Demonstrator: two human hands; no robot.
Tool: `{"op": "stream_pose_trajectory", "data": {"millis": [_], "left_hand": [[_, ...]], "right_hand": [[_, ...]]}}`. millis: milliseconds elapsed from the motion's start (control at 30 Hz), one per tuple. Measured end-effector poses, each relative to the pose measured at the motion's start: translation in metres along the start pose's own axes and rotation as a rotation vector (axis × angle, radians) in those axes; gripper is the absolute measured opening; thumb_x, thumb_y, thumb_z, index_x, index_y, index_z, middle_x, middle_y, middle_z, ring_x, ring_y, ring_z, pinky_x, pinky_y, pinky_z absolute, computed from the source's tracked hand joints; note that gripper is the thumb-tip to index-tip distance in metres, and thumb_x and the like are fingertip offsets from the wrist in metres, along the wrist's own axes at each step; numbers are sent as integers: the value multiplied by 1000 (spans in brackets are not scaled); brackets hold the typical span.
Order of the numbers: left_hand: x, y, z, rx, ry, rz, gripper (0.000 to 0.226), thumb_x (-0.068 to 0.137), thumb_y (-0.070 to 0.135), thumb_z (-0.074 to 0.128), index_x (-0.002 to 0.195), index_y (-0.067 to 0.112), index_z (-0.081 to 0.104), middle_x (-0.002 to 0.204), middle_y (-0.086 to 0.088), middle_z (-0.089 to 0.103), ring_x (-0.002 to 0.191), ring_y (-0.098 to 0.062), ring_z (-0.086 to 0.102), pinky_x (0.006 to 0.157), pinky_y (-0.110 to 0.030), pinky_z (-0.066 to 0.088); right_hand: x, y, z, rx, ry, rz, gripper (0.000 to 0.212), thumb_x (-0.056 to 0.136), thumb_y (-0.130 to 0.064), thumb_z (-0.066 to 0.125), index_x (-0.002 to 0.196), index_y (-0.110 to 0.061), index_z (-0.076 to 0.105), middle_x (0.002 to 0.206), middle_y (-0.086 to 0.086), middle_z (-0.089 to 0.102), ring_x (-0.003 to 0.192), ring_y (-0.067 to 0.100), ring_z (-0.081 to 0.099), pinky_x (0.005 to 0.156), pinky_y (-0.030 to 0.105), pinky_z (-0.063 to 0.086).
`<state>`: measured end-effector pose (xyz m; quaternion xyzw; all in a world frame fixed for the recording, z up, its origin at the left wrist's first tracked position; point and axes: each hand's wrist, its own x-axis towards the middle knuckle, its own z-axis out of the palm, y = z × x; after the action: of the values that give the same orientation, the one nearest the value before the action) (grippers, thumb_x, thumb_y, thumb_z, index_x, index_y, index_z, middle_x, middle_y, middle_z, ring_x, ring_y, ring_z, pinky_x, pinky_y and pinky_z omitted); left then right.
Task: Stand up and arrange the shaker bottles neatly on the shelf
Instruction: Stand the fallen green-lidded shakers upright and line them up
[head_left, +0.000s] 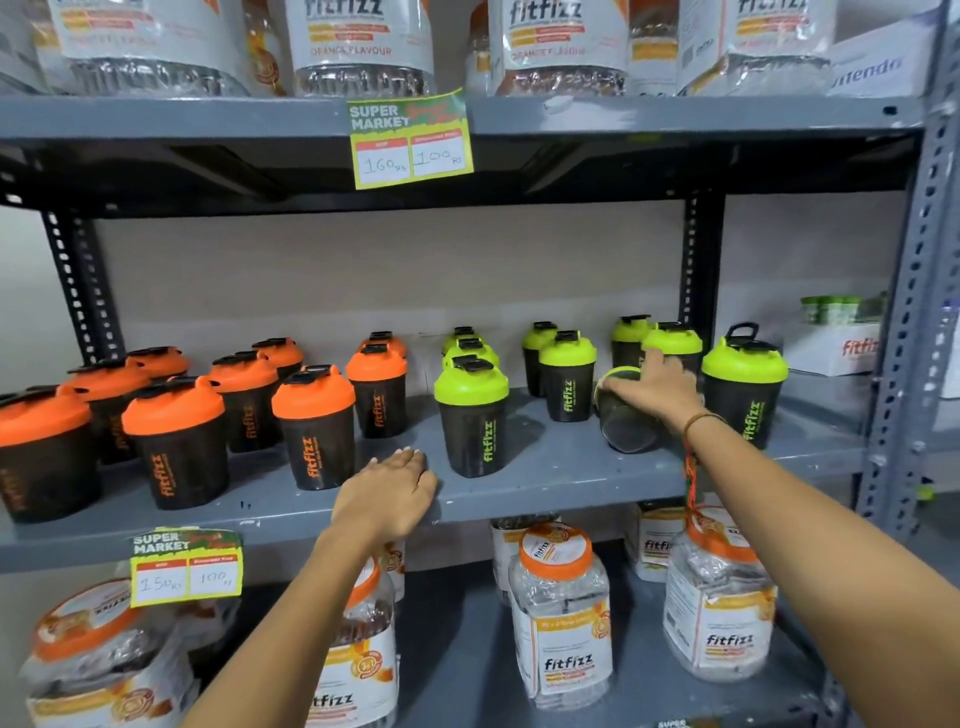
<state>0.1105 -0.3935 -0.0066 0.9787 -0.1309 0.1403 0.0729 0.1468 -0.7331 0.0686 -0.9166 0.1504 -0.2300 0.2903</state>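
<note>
Most of the job looked done: the orange-lidded bottles (311, 426) and green-lidded bottles (472, 415) stood upright in rows on the shelf (545, 467). One tipped bottle (626, 415) lay on its side between upright green ones, and the right hand (657, 387) rested over it, fingers draped, not yet clearly gripping. The left hand (387, 499) lay flat and empty on the shelf edge.

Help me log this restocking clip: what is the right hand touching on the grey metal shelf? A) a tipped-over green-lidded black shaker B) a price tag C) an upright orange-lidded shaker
A: the right hand rests on the tipped-over green-lidded black shaker, lying among upright ones on the grey metal shelf.
</note>
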Motion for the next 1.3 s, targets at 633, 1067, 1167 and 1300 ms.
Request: {"op": "stream_pose_trajectory", "data": {"millis": [633, 1067, 1167, 1300], "left_hand": [[-1, 1, 0, 8, 32, 0, 52, 99, 39, 24, 142, 16, 41, 157, -3, 33, 144, -15, 28, 116, -38, 21], [0, -1, 1, 15, 21, -10, 55, 99, 41, 22, 146, 17, 36, 158, -3, 29, 145, -15, 25, 118, -37, 20], [0, -1, 3, 23, 34, -13, 54, 98, 41, 23, 143, 17, 40, 157, -3, 33, 144, -16, 28, 116, -39, 23], [-1, -1, 3, 13, 49, -17, 52, 98, 41, 24, 140, 16, 43, 155, -3, 35, 143, -17, 30, 115, -39, 24]], "right_hand": [[-4, 1, 13, 395, 152, 33, 100, 58, -49, 82, 140, -18, 35, 137, 17, 43, 120, 41, 50, 92, 42, 44], [-69, -14, 61, 230, 606, -347, 93, 58, -39, 92, 128, -12, 38, 133, 12, 40, 115, 36, 51, 87, 49, 50], [-70, -15, 62, 236, 591, -352, 94, 59, -41, 91, 131, -13, 37, 136, 13, 39, 116, 37, 50, 88, 50, 51], [-73, -9, 59, 272, 546, -353, 105, 60, -51, 88, 140, -12, 32, 142, 14, 33, 118, 39, 49, 90, 51, 49]]}}
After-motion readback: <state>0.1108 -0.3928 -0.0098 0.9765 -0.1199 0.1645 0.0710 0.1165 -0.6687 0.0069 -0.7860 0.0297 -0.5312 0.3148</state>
